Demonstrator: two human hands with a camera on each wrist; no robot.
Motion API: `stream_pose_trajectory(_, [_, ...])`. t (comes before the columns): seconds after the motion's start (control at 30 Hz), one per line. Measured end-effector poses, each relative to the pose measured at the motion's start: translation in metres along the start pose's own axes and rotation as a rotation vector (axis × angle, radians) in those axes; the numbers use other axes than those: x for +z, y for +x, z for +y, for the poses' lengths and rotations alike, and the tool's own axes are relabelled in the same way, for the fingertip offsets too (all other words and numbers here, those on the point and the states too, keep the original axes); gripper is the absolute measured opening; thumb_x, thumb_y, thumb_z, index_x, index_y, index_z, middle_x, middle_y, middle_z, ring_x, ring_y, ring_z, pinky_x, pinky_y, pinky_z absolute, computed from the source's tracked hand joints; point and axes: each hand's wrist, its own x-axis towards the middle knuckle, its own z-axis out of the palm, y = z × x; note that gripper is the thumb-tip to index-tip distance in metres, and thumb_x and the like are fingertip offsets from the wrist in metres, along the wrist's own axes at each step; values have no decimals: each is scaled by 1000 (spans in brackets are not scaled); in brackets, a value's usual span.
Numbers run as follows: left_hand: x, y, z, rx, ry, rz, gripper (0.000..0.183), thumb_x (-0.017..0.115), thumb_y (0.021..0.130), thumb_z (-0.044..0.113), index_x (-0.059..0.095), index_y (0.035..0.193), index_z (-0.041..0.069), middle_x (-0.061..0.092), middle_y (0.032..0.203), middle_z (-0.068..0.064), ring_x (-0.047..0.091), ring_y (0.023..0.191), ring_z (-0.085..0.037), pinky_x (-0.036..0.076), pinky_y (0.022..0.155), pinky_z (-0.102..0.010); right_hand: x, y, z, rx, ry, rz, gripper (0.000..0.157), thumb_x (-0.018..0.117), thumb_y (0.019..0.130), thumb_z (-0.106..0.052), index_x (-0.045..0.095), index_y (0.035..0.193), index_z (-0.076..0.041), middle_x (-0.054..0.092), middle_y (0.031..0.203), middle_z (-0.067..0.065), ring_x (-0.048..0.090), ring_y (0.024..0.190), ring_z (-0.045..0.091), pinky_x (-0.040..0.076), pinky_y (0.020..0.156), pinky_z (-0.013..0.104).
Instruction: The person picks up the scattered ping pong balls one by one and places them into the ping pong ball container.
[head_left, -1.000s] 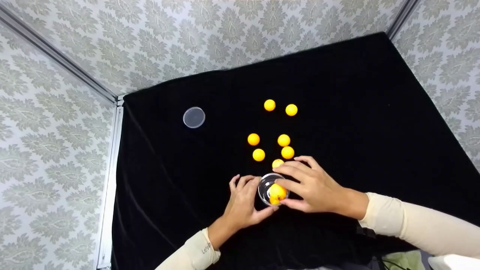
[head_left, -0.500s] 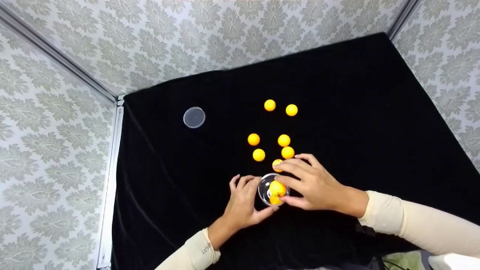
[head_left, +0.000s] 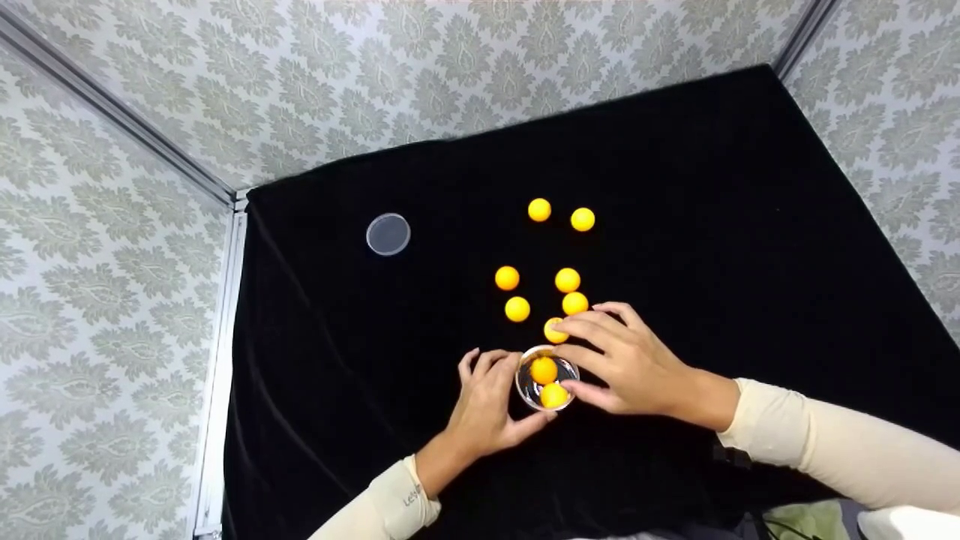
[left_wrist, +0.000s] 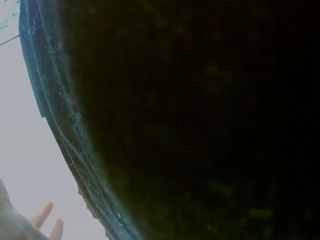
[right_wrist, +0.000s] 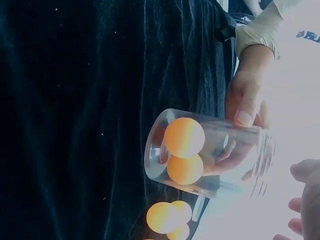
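Observation:
A clear, threaded-mouth plastic jar (right_wrist: 225, 135) stands on the black cloth with two orange ping-pong balls (right_wrist: 184, 137) at its bottom. My left hand (head_left: 484, 409) grips the jar's side, thumb on the near side and fingers on the left; the right wrist view shows this grip through the clear wall. Over the jar's right rim hovers my right hand (head_left: 626, 367), its fingers spread and relaxed, holding nothing. Just beyond the rim, another ping-pong ball (head_left: 555, 330) is partly covered by a right fingertip. The left wrist view is mostly dark, with fingertips (left_wrist: 43, 214) at its lower left.
More ping-pong balls (head_left: 568, 280) lie scattered beyond the jar on the black cloth (head_left: 712, 225). A round clear lid (head_left: 388, 234) lies flat to the far left. Patterned walls (head_left: 480, 67) and a metal frame post (head_left: 217, 375) border the cloth.
My right fingers have let go of a ping-pong ball, which dropped into the jar beside the other. The right hand has risen slightly away; the left hand stays on the jar.

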Motion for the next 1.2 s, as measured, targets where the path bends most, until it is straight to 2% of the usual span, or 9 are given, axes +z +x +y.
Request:
stream_pose_trajectory(0.23, [1, 0, -1, 11, 5, 16, 80, 66, 66, 68, 54, 121, 11, 62, 106, 1, 50, 107, -18, 26, 96, -59, 0, 0, 8, 40, -11, 13, 38, 69, 75, -33, 68, 107, -12, 58, 127, 7, 56, 111, 26, 38, 88, 54])
stream_pose_trajectory(0.43, [0, -1, 0, 1, 0, 4, 81, 65, 66, 68, 55, 122, 11, 59, 108, 2, 49, 107, -17, 25, 97, -58, 3, -5, 22, 115, -54, 8, 36, 69, 76, -32, 68, 104, -11, 57, 128, 4, 56, 112, 25, 39, 90, 52])
stream_pose_trajectory(0.53, [0, 0, 0, 0, 0, -1, 82, 65, 66, 68, 54, 124, 11, 59, 108, 2, 49, 106, -17, 25, 97, -58, 7, -10, 29, 151, -86, -17, 35, 67, 78, -35, 68, 106, -13, 56, 129, 1, 55, 111, 23, 38, 90, 51])
stream_pose_trajectory(0.73, [-1, 0, 0, 0, 4, -6, 83, 65, 67, 69, 52, 127, 14, 59, 108, 4, 49, 107, -16, 26, 97, -58, 17, -21, 43, 180, -113, -82, 42, 69, 77, -38, 65, 112, -15, 55, 130, 1, 54, 112, 22, 38, 90, 49])
stream_pose_trajectory(0.9, [0, 0, 0, 7, 7, 5, 83, 65, 66, 68, 52, 128, 15, 58, 110, 5, 50, 106, -16, 26, 97, -58, 28, -29, 51, 187, -122, -157, 42, 67, 78, -41, 64, 113, -16, 55, 130, 1, 52, 115, 21, 38, 88, 47])
stream_pose_trajectory(1.2, [-1, 0, 0, 0, -2, 1, 79, 65, 67, 68, 54, 122, 13, 60, 108, 2, 49, 107, -17, 25, 97, -58, 48, -34, 60, 172, -157, -208, 40, 65, 79, -41, 65, 110, -15, 54, 130, 5, 51, 116, 25, 36, 88, 49])
